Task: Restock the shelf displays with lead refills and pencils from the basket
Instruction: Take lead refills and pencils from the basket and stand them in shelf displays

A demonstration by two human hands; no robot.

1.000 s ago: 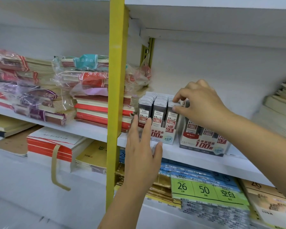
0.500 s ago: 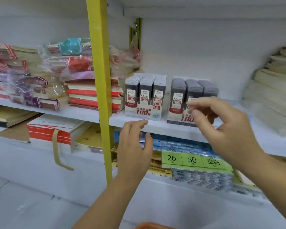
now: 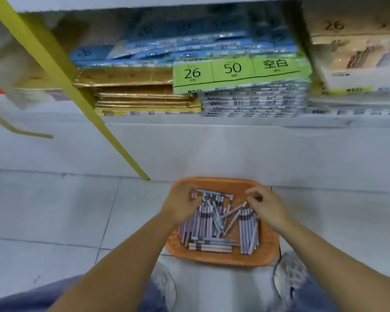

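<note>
A moment before, both hands had been up at the lead refill boxes; now they had dropped to the orange basket (image 3: 223, 261), which sat on the floor tiles (image 3: 54, 210) at the foot of the shelf unit (image 3: 212, 149), with the person's shoes (image 3: 288, 278) just behind it. The left hand (image 3: 180, 204) was over the basket's far left corner, fingers curled down onto the pencils (image 3: 208, 224); the right hand (image 3: 267, 207) was over its far right side, thumb and forefinger drawn close by the tip of a slanted pencil; through the blur I could not tell whether either hand had actually pinched one. The pencils lay loose in the basket, mostly lengthwise, a few crossed; no refill packs showed among them. I took it the refills were done and a pencil pick-up was starting; the refill boxes were out of sight, somewhere above the basket, beyond the green label (image 3: 234, 72).
</note>
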